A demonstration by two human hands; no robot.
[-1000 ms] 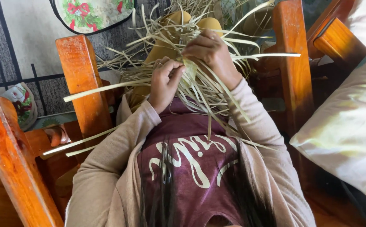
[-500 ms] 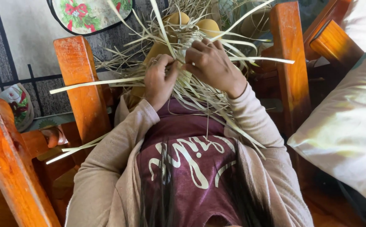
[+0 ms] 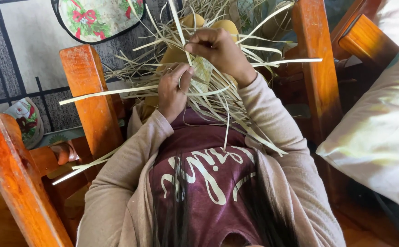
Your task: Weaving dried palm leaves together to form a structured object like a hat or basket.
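Straw strips (image 3: 217,91), pale and flat, fan out from a small woven patch (image 3: 204,72) held over the person's lap, just above the maroon shirt (image 3: 199,174) with its light curly lettering. Both arms come up from the bottom of the view in beige sleeves (image 3: 130,174), elbows wide, forearms angled inward so the hands meet at the weave. The left hand (image 3: 174,89) is curled, knuckles toward the camera, thumb and fingers closed on the near edge of the woven patch, with a ring showing on one finger. The right hand (image 3: 217,48) sits a little farther and higher, bent at the wrist, its fingertips pinched narrow on a single strip that rises steeply toward the top edge. Loose strips stick out to both sides; one long strip reaches left past the orange wooden chair post (image 3: 92,100), another runs right across a second post (image 3: 316,68). To the right lies a pale cushion (image 3: 382,132). At the lower left a third orange post (image 3: 11,178) stands nearest the camera. Beyond the hands, two tan rounded toes of footwear (image 3: 229,25) show through the strips. On the grey tiled floor (image 3: 21,55) farther off lies a round fabric piece (image 3: 96,18) with red bows and green leaves, and a smaller similar one (image 3: 23,121) at the left.
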